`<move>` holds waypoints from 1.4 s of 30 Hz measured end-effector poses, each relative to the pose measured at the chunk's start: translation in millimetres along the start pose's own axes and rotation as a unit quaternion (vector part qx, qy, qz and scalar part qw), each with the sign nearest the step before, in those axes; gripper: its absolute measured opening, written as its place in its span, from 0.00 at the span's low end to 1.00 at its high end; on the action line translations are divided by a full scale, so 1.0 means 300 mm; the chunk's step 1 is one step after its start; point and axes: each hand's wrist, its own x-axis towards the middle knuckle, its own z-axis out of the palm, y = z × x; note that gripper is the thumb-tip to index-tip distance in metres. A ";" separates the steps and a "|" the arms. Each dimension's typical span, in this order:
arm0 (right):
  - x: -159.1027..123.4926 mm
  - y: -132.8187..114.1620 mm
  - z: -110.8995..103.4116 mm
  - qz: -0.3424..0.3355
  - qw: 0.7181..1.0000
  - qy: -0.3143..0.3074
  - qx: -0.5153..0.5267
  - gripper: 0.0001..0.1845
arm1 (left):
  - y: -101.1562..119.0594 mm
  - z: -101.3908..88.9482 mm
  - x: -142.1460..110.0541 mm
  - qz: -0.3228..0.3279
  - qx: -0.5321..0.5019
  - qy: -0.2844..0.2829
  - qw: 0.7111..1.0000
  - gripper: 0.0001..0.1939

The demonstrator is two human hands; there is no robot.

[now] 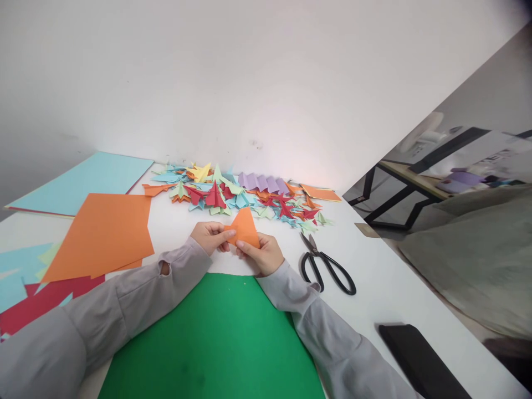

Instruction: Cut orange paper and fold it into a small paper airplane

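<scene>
A small folded piece of orange paper (246,226) is held up between my two hands, its pointed end upward. My left hand (210,237) pinches its left edge between thumb and fingers. At its lower right, my right hand (266,255) grips it with the thumb across the front. Beneath my forearms lies a large green sheet (211,338) on the white table. Just beyond my hands is a heap of small folded paper shapes (215,195) in red, yellow, green, blue and orange.
Black-handled scissors (318,257) lie to the right, with a black flat object (419,360) nearer me. Orange sheets (103,233), red paper (54,302) and a light blue sheet (91,183) are on the left. A pleated purple strip (261,183) rests by the wall.
</scene>
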 end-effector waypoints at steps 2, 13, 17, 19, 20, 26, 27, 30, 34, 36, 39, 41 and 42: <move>-0.001 -0.003 0.003 0.003 1.000 -0.002 0.000 0.16 | 0.001 -0.001 0.001 -0.006 0.002 -0.012 1.000 0.18; -0.001 0.007 0.001 0.000 1.000 0.028 0.014 0.17 | 0.011 -0.002 0.002 -0.039 0.001 -0.066 0.997 0.19; 0.004 0.014 0.002 -0.017 0.998 0.059 0.021 0.16 | 0.028 -0.008 0.009 -0.113 -0.051 -0.114 0.986 0.18; 0.004 0.014 0.003 -0.024 0.997 0.072 0.013 0.15 | 0.035 -0.014 0.013 -0.136 -0.068 -0.121 0.981 0.17; 0.003 0.013 0.003 -0.027 0.997 0.076 0.006 0.15 | 0.037 -0.018 0.015 -0.146 -0.072 -0.123 0.979 0.16; -0.003 0.000 0.006 -0.030 0.995 0.091 -0.022 0.13 | 0.035 -0.036 0.024 -0.180 -0.080 -0.145 0.970 0.15; -0.003 0.000 0.006 -0.028 0.995 0.093 -0.023 0.13 | 0.033 -0.037 0.025 -0.180 -0.079 -0.147 0.969 0.15; -0.003 0.002 0.006 -0.022 0.995 0.097 -0.024 0.14 | 0.033 -0.040 0.025 -0.187 -0.078 -0.151 0.968 0.15; -0.003 0.011 -0.001 -0.027 0.995 0.089 -0.030 0.13 | 0.044 -0.047 0.023 -0.204 -0.074 -0.173 0.961 0.16; -0.002 0.015 -0.005 -0.029 0.996 0.074 -0.030 0.13 | 0.052 -0.051 0.020 -0.206 -0.069 -0.191 0.957 0.16; -0.002 0.018 -0.006 -0.018 0.997 0.064 -0.029 0.15 | 0.062 -0.057 0.017 -0.209 -0.054 -0.216 0.952 0.13; -0.001 0.017 -0.004 -0.011 0.997 0.071 -0.039 0.18 | 0.065 -0.058 0.016 -0.210 -0.046 -0.226 0.950 0.10; -0.001 0.016 -0.003 -0.010 0.996 0.075 -0.047 0.18 | 0.066 -0.058 0.015 -0.210 -0.044 -0.230 0.949 0.09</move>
